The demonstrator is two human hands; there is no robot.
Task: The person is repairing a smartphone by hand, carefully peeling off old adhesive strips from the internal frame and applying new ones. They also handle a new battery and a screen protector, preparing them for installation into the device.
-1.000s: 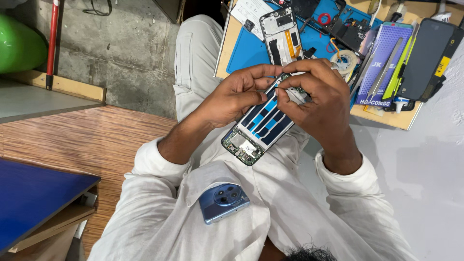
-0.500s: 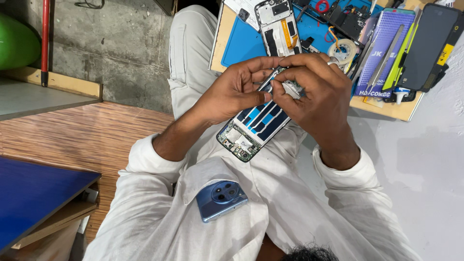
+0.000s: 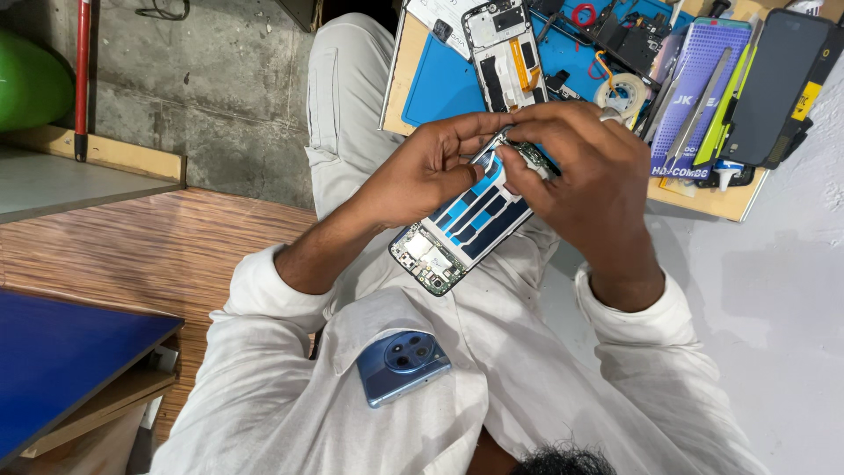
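Gripping the opened phone (image 3: 466,220) at frame centre, above my lap.
My left hand (image 3: 422,171) clasps its edge; my right hand (image 3: 580,176) pinches the tweezers (image 3: 492,145) at its top. I judge a slip could tear the thin cable there.

Rough grey concrete wall (image 3: 202,79), striped wood-grain floor (image 3: 132,246), blue-topped table (image 3: 61,361) (lower corner), pale daylight.

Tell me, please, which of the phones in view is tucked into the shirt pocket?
The blue phone with round camera lenses, closed and whole. The opened phone is held in both hands; the stripped phone frame lies on the blue mat.
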